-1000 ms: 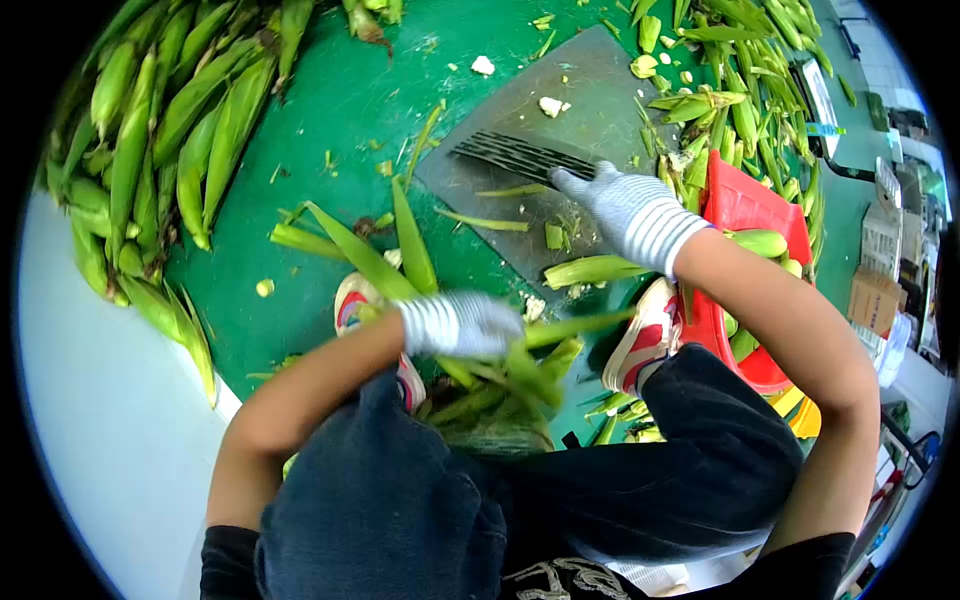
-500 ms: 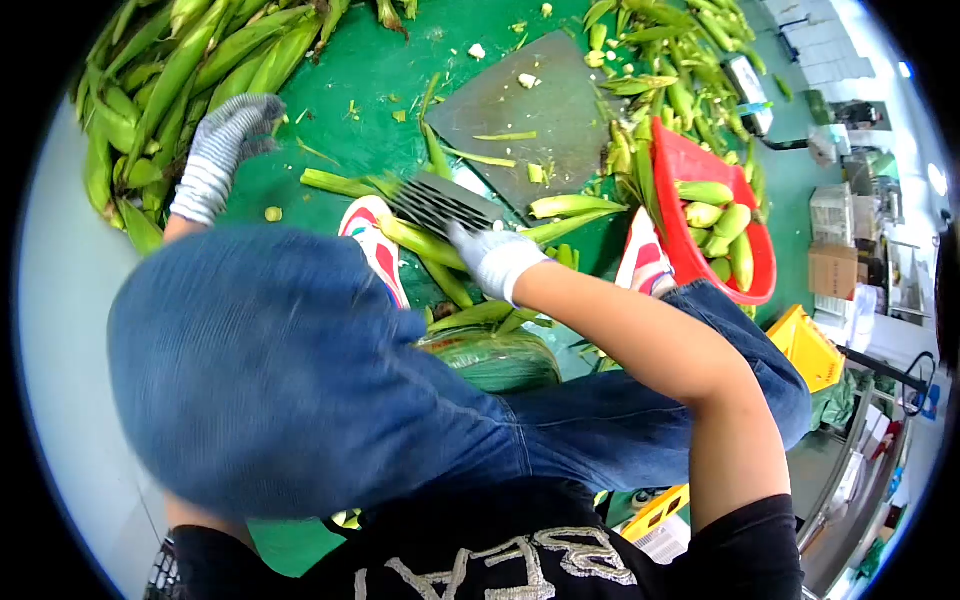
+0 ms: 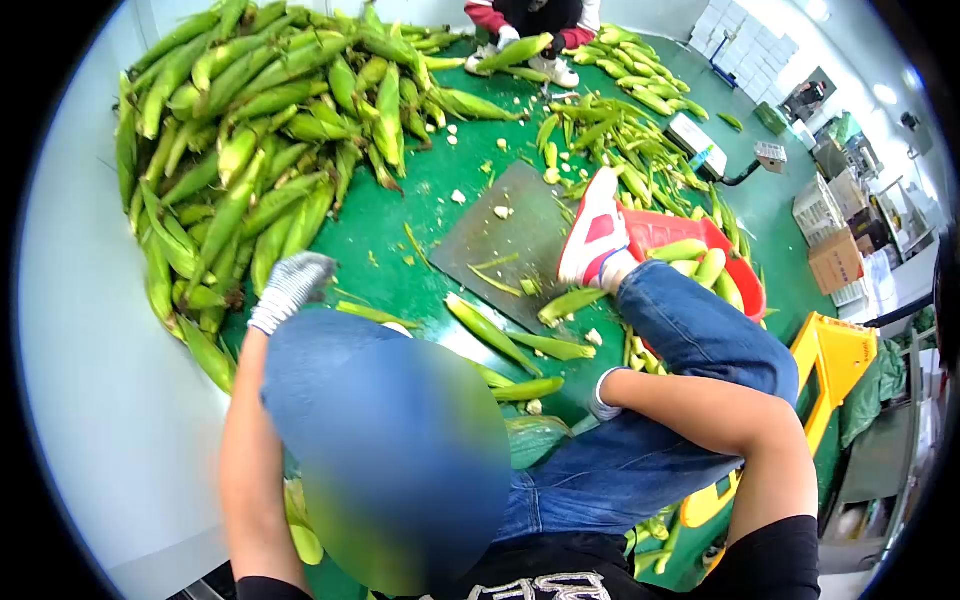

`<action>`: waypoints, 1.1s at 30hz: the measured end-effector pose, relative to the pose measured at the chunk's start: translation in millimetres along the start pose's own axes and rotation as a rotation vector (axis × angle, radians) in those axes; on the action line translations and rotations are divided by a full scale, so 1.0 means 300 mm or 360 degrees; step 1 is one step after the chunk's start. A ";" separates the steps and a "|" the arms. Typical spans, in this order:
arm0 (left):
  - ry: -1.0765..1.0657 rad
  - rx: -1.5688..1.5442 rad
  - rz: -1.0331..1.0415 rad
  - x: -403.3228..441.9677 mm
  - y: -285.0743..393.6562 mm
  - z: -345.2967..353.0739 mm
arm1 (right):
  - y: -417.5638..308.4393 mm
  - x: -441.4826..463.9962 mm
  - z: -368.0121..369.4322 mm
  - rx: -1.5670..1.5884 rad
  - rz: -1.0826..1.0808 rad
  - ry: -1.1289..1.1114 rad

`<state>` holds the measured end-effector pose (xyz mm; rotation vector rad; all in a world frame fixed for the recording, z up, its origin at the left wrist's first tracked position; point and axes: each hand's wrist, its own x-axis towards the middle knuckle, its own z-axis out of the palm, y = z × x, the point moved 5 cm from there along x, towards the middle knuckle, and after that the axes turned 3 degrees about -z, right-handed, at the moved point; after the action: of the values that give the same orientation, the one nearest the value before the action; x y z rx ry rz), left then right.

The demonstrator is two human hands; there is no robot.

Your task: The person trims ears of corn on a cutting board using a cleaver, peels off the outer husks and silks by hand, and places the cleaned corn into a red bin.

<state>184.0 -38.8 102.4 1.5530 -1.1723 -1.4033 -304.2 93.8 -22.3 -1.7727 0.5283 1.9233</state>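
My left hand point(image 3: 292, 292), in a grey-and-white striped glove, is beside the large pile of green corn ears point(image 3: 265, 130). Its fingers reach out and hold nothing that I can see. Only the glove cuff of my right hand point(image 3: 605, 396) shows behind my right thigh; its fingers are hidden, and so is anything in them. Between my legs, loose corn ears point(image 3: 492, 335) and husk pieces lie on the green floor. Beyond them a grey metal sheet point(image 3: 505, 240) carries scraps. My left knee point(image 3: 390, 440) is blurred, close to the camera.
A red basket point(image 3: 745, 275) with trimmed ears stands beyond my right leg. Husks point(image 3: 630, 150) are heaped farther back. Another person point(image 3: 535, 25) sits at the far end, a gloved hand at an ear. A yellow metal frame point(image 3: 825, 365) is at right, cardboard boxes point(image 3: 835, 260) behind it.
The view has tilted up, showing more of the pile and another person. My right hand, earlier on a wide slotted blade by an ear, has moved back behind my leg; the blade is out of sight.
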 end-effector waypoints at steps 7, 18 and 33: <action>0.0060 0.0159 0.0343 -0.072 -0.054 -0.075 | 0.096 -0.239 -0.301 -0.0266 -0.0090 0.0226; -0.0053 0.0672 0.0109 0.253 -0.075 0.222 | -0.020 -0.901 -0.456 0.0398 -0.0299 0.1420; -0.0385 0.0844 -0.0366 0.683 -0.502 0.730 | 0.799 -0.537 -0.253 0.1957 0.0715 0.2057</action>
<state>-11.0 -171.0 -136.4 1.9693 -1.6538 -1.5402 -371.6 -158.0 123.2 -1.6978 2.0391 0.0184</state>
